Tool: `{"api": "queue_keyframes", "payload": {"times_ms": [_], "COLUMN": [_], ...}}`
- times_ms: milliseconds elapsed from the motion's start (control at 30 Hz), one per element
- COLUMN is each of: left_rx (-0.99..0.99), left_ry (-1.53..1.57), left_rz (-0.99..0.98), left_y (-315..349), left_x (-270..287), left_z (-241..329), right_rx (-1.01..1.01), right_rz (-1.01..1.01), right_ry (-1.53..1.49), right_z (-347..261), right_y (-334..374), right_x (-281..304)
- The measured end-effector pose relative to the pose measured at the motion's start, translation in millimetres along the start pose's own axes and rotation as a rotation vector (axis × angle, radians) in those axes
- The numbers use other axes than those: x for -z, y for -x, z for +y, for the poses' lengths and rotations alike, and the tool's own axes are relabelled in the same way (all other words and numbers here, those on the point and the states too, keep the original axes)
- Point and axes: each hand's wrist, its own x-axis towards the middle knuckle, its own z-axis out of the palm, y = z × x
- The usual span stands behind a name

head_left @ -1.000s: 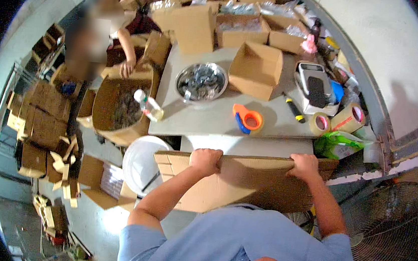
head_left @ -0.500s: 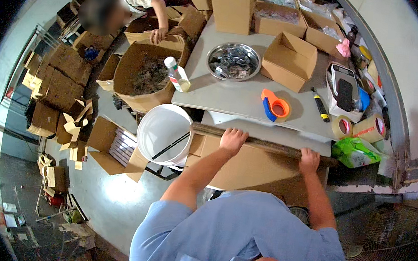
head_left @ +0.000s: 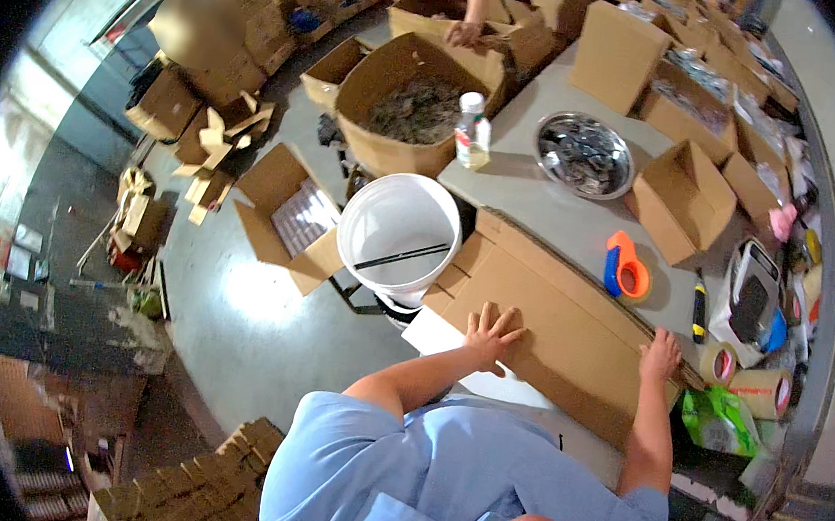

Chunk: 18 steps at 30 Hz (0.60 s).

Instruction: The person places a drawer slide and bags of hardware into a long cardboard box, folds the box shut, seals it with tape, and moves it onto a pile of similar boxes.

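Observation:
A long flattened cardboard box [head_left: 558, 314] lies slantwise on the table before me, its slotted flaps at the left end. My left hand [head_left: 493, 340] rests on its near left part, palm down and fingers spread. At the box's far right edge, my right hand [head_left: 661, 355] has its fingers curled over the rim, gripping it. Beyond the box are an orange and blue tape dispenser [head_left: 628, 268] and a yellow and black utility knife [head_left: 700, 306]. A white sheet [head_left: 435, 335] shows under the box's near side.
A white bucket [head_left: 391, 223] with dark rods stands left of the box. Behind it is a large carton [head_left: 352, 104] of dark scraps; a co-worker's hand [head_left: 464, 34] reaches to a carton there. A bottle [head_left: 472, 135], steel bowl [head_left: 548, 153] and open carton [head_left: 689, 211] stand farther back.
The cardboard has gone from edge-on to lying with its broad face up. My left hand has left its far edge and spread on the face. The view has turned left.

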Motion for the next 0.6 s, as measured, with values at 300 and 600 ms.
{"api": "queue_keyframes", "payload": {"times_ms": [300,600], "left_rx": [-0.044,0.925], "left_ry": [0.135,0.541], "left_rz": [-0.065,0.809], "left_y": [2,67], "left_x": [8,-4], "left_z": [-38,-242], "right_rx": [0.138,0.049], "right_rz": [0.369,-0.291], "right_ry": [-0.285,-0.439], "right_z": [-104,-200], "right_y": [75,131], "right_x": [-29,-44]}}
